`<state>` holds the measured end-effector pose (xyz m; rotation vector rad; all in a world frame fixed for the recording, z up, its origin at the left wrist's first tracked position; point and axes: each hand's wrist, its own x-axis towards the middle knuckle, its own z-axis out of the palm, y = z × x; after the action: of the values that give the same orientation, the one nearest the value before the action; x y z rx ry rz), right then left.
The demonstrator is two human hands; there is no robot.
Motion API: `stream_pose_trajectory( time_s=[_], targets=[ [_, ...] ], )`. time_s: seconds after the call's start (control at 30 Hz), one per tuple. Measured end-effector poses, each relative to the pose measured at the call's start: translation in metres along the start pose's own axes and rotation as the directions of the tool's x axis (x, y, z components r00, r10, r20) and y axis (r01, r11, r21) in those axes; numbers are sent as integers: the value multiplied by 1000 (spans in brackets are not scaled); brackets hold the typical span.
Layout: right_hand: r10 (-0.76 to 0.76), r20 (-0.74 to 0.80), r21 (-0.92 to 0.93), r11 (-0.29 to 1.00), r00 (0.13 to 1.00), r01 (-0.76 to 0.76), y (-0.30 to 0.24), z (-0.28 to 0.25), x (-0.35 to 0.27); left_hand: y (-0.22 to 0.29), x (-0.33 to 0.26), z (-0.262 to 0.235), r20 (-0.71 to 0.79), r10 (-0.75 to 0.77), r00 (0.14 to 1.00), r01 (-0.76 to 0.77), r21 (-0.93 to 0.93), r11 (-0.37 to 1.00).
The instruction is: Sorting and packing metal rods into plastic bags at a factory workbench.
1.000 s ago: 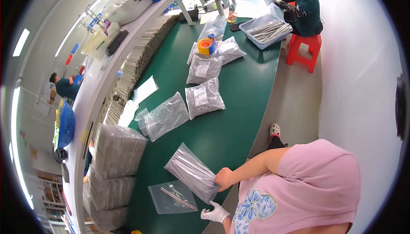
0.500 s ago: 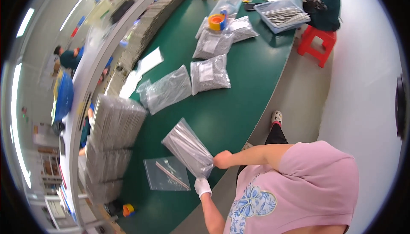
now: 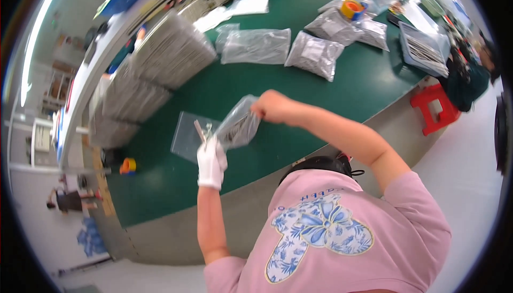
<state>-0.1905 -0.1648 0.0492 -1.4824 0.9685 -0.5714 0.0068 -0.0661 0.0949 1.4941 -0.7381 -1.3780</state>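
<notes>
A clear plastic bag (image 3: 238,125) with dark print and greyish contents is tilted between my hands above the green table. My right hand (image 3: 273,106), bare, pinches its upper right corner. My left hand (image 3: 211,163), in a white glove, is closed at the bag's lower left edge; its fingertips are partly hidden. Under and beside the glove lies a flat clear bag (image 3: 184,133). A thin pale stick (image 3: 200,131) and a small shiny piece (image 3: 209,128) show just beyond the gloved fingertips; whether they lie in the flat bag I cannot tell.
Stacks of grey bagged bundles (image 3: 155,79) stand at the left. Filled bags (image 3: 315,55), an emptier-looking bag (image 3: 255,46) and a tape roll (image 3: 352,9) lie farther back. A blue bin (image 3: 425,47) of thin rods stands near a seated person (image 3: 467,82) on a red stool (image 3: 435,108).
My view has turned, so the table's things sit higher and more to the right. The bag between my hands is now tilted up, and my gloved hand has moved over the flat bag.
</notes>
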Motion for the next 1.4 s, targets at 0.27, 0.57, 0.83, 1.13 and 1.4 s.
stream_pose_trajectory(
  time_s=[0.27,0.57,0.83,1.13,1.4],
  targets=[
    [292,92,365,879,952,-305,-13,-3,-24,-77,4,-23,150,-82,985,171,-880,443],
    [260,307,-406,906,915,-121,51,13,-103,-153,-16,49,441,-46,897,431,-842,324],
    [378,118,-295,896,919,-331,101,28,-70,-226,91,14,320,-374,870,490,-637,595],
    [431,-22,-254,870,902,-422,173,61,-38,-198,135,-6,-303,-255,918,269,4,963],
    [441,81,-390,839,894,-379,198,36,-56,-166,104,14,-260,525,811,-80,839,538]
  ],
)
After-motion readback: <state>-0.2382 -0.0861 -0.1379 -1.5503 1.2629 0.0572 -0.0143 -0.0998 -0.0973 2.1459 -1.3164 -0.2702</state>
